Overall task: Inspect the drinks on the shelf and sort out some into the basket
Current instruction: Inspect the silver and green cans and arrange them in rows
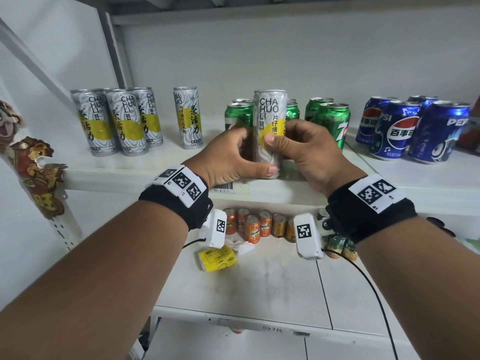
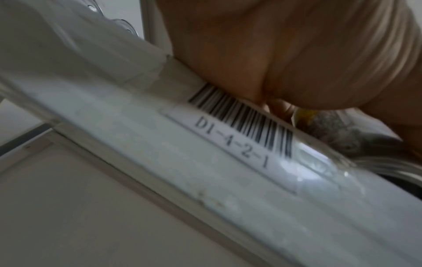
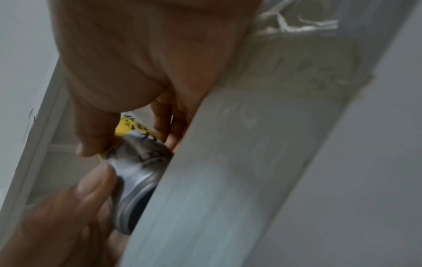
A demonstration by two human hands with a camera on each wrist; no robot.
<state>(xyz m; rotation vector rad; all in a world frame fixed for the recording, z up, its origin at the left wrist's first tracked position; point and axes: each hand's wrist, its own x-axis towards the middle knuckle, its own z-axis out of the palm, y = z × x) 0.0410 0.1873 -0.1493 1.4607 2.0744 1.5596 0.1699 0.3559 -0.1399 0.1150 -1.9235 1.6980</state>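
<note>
In the head view a tall silver-and-yellow can (image 1: pixel 270 131) stood upright at the front edge of the shelf (image 1: pixel 145 175), in front of the green cans (image 1: pixel 240 115); the left hand (image 1: pixel 228 157) curled round its lower left side with the thumb near the base, and the right hand (image 1: pixel 306 149) pinched its right side, thumb on the yellow band. The can looked like thin, smooth metal: probably stiff if full, slippery, easy to dent, so the mid-body wrap seemed the sound hold. In the left wrist view the palm (image 2: pixel 285 54) filled the top, above the barcode label (image 2: pixel 239 135) on the shelf lip. In the right wrist view both thumbs pressed the can (image 3: pixel 139 162) near its bottom rim. No basket was in sight.
</note>
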